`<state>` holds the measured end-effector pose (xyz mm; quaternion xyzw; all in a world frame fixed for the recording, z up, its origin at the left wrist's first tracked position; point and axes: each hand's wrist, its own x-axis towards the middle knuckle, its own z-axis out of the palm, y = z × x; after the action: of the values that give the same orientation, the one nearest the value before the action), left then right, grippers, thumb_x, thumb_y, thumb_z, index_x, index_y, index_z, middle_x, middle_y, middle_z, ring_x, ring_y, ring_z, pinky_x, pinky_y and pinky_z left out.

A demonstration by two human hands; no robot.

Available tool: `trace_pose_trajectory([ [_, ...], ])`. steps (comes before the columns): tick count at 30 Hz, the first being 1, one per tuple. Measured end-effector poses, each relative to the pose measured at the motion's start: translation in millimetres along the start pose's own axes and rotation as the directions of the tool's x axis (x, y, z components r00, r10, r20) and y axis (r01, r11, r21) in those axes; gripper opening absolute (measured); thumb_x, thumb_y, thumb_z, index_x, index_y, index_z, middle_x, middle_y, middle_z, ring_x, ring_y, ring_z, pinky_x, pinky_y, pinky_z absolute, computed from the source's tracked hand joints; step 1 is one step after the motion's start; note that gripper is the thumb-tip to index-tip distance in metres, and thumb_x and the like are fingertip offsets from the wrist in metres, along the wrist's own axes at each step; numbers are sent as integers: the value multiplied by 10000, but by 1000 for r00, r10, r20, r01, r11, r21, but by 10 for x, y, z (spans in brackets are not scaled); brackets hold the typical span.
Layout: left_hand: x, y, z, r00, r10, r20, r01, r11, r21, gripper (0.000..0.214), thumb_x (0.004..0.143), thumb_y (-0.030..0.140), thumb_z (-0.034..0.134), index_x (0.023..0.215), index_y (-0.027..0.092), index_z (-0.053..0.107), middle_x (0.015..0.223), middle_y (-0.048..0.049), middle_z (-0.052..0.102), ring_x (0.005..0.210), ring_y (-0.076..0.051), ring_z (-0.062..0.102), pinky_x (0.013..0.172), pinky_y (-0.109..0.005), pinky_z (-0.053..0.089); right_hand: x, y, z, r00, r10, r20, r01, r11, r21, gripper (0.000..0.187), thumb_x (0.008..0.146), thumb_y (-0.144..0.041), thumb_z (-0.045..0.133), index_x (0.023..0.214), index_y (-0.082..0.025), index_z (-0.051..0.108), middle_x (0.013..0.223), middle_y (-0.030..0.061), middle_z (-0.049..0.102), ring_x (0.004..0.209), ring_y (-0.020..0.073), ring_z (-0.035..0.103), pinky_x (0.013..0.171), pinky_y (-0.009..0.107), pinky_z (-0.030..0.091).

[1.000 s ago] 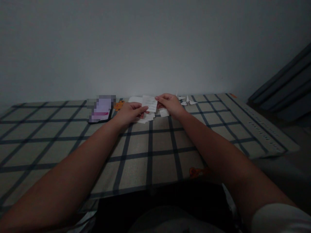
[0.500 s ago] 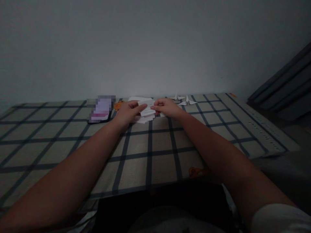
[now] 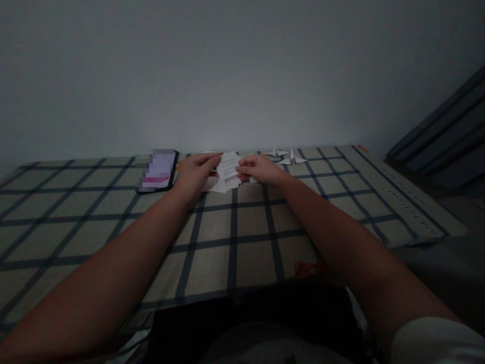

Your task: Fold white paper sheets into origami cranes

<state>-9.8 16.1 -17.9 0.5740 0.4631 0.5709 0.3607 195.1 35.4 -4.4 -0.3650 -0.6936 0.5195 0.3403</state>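
Between my two hands is a small sheet of white paper (image 3: pixel 229 166) with faint lines or creases across it. My left hand (image 3: pixel 195 173) pinches its left edge between thumb and fingers. The right edge is pinched by my right hand (image 3: pixel 258 169), thumb on the near side. Below and behind the sheet lie more white papers (image 3: pixel 220 186), loosely piled on the checked cloth and partly covered by my hands. Two folded paper cranes, one nearer (image 3: pixel 293 160) and one farther (image 3: pixel 276 151), sit just right of my right hand.
A phone (image 3: pixel 158 171) with a lit, blurred screen lies left of my left hand. The checked tablecloth (image 3: pixel 250 258) covers the table, which meets a plain wall (image 3: pixel 242 76) at the back. Dark folded fabric (image 3: pixel 447 126) hangs at the far right.
The sheet between my hands has turned and now stands taller, showing more of its face. My left thumb has shifted left from the sheet's middle to its edge.
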Motion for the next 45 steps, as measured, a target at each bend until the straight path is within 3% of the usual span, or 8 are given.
trace_pose_trajectory([
  [13,-3,39,22,999,-53,8,53,998,-25,222,661,315,790,781,157,691,764,-5,652,648,-118,574,539,-209,492,-44,-69,40,999,30,-23,-30,1000,0,136,886,-72,628,768,-112,683,632,-7,650,572,66,597,598,181,513],
  [20,-13,16,36,982,-153,108,164,982,-96,228,756,348,748,872,159,697,837,-34,696,696,-133,643,549,-203,530,43,54,11,998,-4,-61,5,1000,14,100,892,-117,624,908,-116,723,711,17,681,617,78,611,628,189,533],
  [22,-11,6,38,976,-158,149,174,980,-98,264,801,372,719,948,152,715,887,-60,718,739,-148,668,557,-206,545,79,105,-3,996,-21,-86,25,998,51,169,885,-114,620,1025,-115,715,729,13,679,611,75,606,622,185,536],
  [26,12,-29,37,971,-183,155,201,973,-111,281,857,372,670,1005,138,719,919,-82,730,763,-157,680,594,-224,569,95,159,-21,989,-120,-88,127,989,74,525,828,-123,670,1346,-157,590,895,21,688,664,78,616,649,192,556],
  [30,30,-48,46,968,-205,143,226,963,-149,265,877,312,648,1057,130,718,959,-98,737,766,-154,683,610,-225,570,65,160,-21,974,-218,-60,218,976,2,692,763,-130,727,1423,-209,533,1192,69,666,872,116,655,799,242,580],
  [36,35,-32,62,957,-226,179,270,922,-278,269,818,222,697,1071,136,732,970,-98,734,769,-158,683,624,-244,591,79,167,-34,972,-235,1,231,956,-179,587,758,-168,738,1334,-161,627,1288,109,653,1066,181,640,978,342,529],
  [41,17,21,36,952,-228,205,286,902,-324,302,815,248,697,1090,127,719,870,-81,701,709,-151,655,635,-280,602,79,182,-73,971,-236,-37,215,932,-290,531,793,-244,738,1307,-138,654,1164,103,694,877,149,630,859,314,553],
  [45,-6,55,33,945,-217,244,298,878,-374,324,821,260,694,1121,137,702,937,-87,710,751,-150,670,668,-274,605,66,152,-55,989,-140,-56,127,973,-193,510,827,-239,719,1320,-131,644,1109,99,719,805,127,622,759,263,556],
])
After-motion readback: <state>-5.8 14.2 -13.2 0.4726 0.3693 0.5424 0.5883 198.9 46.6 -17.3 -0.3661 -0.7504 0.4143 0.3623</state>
